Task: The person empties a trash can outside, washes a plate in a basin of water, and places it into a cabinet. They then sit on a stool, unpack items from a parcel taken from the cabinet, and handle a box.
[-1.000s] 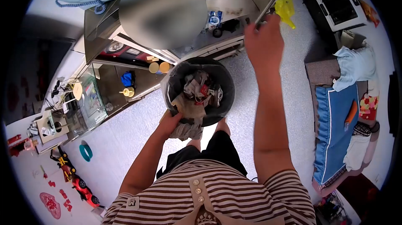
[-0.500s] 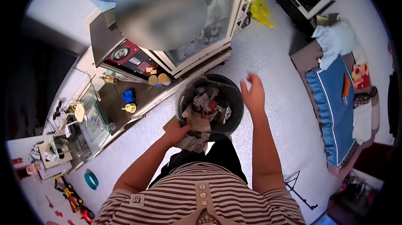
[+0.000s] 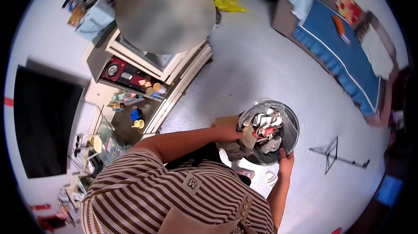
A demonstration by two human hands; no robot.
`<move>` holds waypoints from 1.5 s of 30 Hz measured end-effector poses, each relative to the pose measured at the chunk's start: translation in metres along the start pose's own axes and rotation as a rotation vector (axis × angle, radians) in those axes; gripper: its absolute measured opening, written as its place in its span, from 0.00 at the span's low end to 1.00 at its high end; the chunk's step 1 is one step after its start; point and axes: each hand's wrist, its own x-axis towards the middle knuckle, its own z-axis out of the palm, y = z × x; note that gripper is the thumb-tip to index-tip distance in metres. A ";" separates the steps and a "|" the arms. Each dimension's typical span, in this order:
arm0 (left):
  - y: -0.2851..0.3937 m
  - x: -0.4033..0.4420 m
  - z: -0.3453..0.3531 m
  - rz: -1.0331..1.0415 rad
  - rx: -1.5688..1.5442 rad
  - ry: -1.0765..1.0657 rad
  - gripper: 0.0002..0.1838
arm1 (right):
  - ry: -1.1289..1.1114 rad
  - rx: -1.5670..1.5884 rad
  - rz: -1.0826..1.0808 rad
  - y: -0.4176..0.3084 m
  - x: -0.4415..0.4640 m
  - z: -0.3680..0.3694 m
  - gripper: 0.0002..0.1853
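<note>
A dark round trash bin (image 3: 292,118) lined with a clear plastic bag is in front of me, right of the middle. Crumpled paper and wrappers (image 3: 266,128) fill its inside, with a bit of red among them. My left hand (image 3: 228,133) is closed on the bin's left rim; its fingertips are partly hidden. Brown cardboard (image 3: 227,121) and crumpled brownish paper (image 3: 234,150) stick out around that hand. My right hand (image 3: 285,162) grips the near right rim, its fingers hooked over the edge.
A low TV cabinet (image 3: 178,77) with a red-fronted device (image 3: 126,74) stands at the left. At the upper right is a sofa with a blue cover (image 3: 335,47). A black folding stand (image 3: 333,155) lies on the floor to the right, and a yellow bag (image 3: 227,1) lies farther back.
My right hand, open and apart from the bin before, has come down onto its near right rim. My view and body have turned right, away from the cabinet, with the bin.
</note>
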 end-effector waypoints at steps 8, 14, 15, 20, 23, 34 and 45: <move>0.183 -0.008 0.190 0.108 -0.229 -0.094 0.19 | 0.097 -0.033 -0.055 -0.008 -0.037 -0.255 0.20; 0.500 0.088 0.649 -0.009 -0.189 -0.323 0.21 | 0.329 0.148 -0.156 0.140 -0.064 -0.794 0.23; 0.554 0.116 0.744 0.038 -0.170 -0.403 0.20 | 0.417 0.103 -0.138 0.164 -0.075 -0.900 0.23; 0.875 0.244 1.231 0.101 0.031 -0.649 0.23 | 0.818 0.134 -0.143 0.254 -0.130 -1.438 0.17; 1.038 0.315 1.491 0.103 0.132 -0.771 0.22 | 1.014 0.202 -0.123 0.296 -0.155 -1.709 0.14; 1.330 0.475 1.909 0.155 0.343 -1.035 0.18 | 1.387 0.319 0.036 0.366 -0.140 -2.113 0.17; 1.447 0.557 1.980 0.364 0.390 -1.054 0.18 | 1.542 0.440 -0.124 0.352 -0.066 -2.221 0.19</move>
